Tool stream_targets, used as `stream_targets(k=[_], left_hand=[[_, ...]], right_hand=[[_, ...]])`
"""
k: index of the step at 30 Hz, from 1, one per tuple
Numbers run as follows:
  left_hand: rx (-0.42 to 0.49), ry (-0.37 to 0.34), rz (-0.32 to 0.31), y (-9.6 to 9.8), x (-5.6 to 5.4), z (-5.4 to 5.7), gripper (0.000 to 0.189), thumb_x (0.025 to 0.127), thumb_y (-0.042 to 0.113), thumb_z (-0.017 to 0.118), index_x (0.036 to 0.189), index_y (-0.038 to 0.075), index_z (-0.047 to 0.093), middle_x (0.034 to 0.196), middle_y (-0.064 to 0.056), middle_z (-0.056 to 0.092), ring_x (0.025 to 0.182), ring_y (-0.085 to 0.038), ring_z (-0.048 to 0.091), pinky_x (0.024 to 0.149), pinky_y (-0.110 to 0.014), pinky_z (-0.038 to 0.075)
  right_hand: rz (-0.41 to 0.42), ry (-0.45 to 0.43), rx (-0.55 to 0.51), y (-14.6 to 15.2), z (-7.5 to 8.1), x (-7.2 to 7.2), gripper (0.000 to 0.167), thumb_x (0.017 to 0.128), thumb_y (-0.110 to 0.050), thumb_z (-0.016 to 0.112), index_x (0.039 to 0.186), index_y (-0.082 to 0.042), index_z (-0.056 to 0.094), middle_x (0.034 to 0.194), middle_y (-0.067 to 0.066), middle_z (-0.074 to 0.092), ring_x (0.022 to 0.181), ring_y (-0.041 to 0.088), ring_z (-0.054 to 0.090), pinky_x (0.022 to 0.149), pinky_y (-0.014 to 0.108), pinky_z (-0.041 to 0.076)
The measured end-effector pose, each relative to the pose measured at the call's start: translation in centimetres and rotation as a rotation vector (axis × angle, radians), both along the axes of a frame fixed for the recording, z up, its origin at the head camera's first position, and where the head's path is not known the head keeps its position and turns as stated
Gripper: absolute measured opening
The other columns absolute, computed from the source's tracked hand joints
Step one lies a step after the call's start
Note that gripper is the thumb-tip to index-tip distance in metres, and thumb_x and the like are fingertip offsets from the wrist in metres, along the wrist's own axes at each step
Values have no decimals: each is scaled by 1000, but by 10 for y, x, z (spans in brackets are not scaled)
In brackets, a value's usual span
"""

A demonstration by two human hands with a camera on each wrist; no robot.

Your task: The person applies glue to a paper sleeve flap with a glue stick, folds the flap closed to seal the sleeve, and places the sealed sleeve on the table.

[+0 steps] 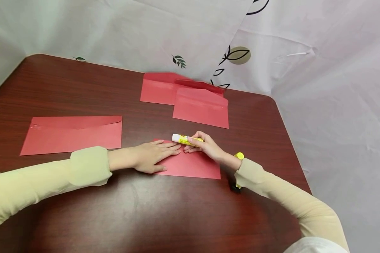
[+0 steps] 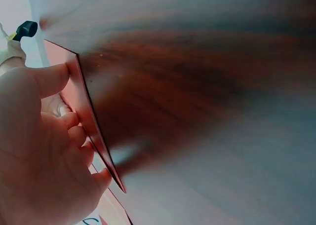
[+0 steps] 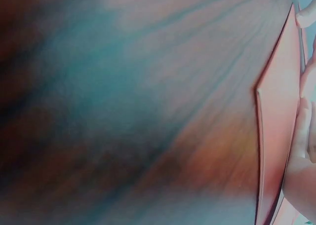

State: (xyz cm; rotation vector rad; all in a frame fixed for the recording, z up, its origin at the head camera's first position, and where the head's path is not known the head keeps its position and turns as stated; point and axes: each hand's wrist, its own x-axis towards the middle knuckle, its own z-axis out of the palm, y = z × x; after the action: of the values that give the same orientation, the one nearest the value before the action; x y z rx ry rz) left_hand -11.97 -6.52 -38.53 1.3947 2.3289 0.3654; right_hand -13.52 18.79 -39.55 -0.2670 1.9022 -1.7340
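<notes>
A red envelope [image 1: 190,167] lies on the dark wooden table in front of the person. Flat on its left part rests the left hand [image 1: 150,156], fingers extended toward the right. The right hand [image 1: 209,147] holds a glue stick [image 1: 184,139] with a yellow label and a white end that points left. This hand is over the envelope's upper right part, its lower fingers close to the paper and the left fingertips. In the left wrist view, the left thumb and fingers lie along the envelope [image 2: 89,106]. The envelope's edge [image 3: 276,111] also shows in the right wrist view, beside the right hand [image 3: 301,175].
Another red envelope [image 1: 73,135] lies at the left, its flap folded down. Several overlapping red envelopes [image 1: 202,105] lie at the back, by the white patterned curtain [image 1: 130,31]. A yellow-and-black object [image 1: 239,155] is partly hidden by the right wrist and sleeve.
</notes>
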Motion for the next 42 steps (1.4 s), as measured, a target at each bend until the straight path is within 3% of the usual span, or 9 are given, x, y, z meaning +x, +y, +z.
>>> stream_targets(k=[10, 19, 22, 26, 29, 36, 42], left_hand=[[11, -56, 46, -16, -1, 3, 68, 94, 31, 58, 152, 9, 28, 161, -10, 20, 149, -25, 17, 120, -49, 15], [16, -41, 103, -30, 2, -1, 69, 93, 37, 60, 151, 13, 32, 161, -6, 19, 149, -24, 17, 120, -45, 18], [17, -30, 118, -34, 3, -1, 69, 92, 37, 60, 151, 14, 31, 161, -6, 19, 149, -25, 16, 120, -47, 18], [16, -22, 129, -39, 3, -1, 69, 93, 38, 59, 151, 14, 31, 161, -5, 19, 150, -24, 16, 120, -49, 16], [16, -8, 129, -42, 4, -2, 69, 93, 38, 59, 152, 14, 30, 161, -5, 19, 149, -24, 16, 120, -51, 15], [40, 48, 151, -48, 8, -3, 71, 92, 41, 59, 151, 13, 31, 160, -6, 23, 148, -24, 20, 119, -52, 17], [56, 64, 177, -50, 11, -4, 71, 92, 41, 61, 149, 10, 34, 160, -7, 24, 148, -24, 22, 119, -52, 18]], right_hand=[[12, 28, 33, 6, 1, 0, 7, 100, -10, 49, 98, -4, 47, 84, 7, 73, 76, 11, 72, 75, 28, 59], [10, 73, 111, 23, 1, 2, 12, 99, -13, 50, 100, -2, 47, 87, 16, 74, 76, 10, 72, 73, 24, 58], [-3, 107, 177, 29, 3, 6, 14, 99, -14, 51, 101, -1, 47, 88, 16, 74, 77, 8, 71, 63, 18, 50], [-17, 149, 261, 35, 4, 9, 16, 100, -18, 51, 101, -2, 48, 88, 16, 74, 76, 7, 71, 55, 20, 37], [-37, 148, 269, 37, 3, 10, 15, 100, -18, 51, 101, -3, 48, 86, 15, 74, 74, 7, 71, 55, 20, 38], [-100, 127, 215, 46, 4, 14, 13, 99, -14, 52, 99, -1, 47, 82, 14, 74, 71, 8, 71, 67, 20, 56], [-119, 113, 194, 54, 3, 15, 12, 98, -13, 52, 99, -2, 46, 80, 7, 73, 71, 8, 70, 70, 23, 58]])
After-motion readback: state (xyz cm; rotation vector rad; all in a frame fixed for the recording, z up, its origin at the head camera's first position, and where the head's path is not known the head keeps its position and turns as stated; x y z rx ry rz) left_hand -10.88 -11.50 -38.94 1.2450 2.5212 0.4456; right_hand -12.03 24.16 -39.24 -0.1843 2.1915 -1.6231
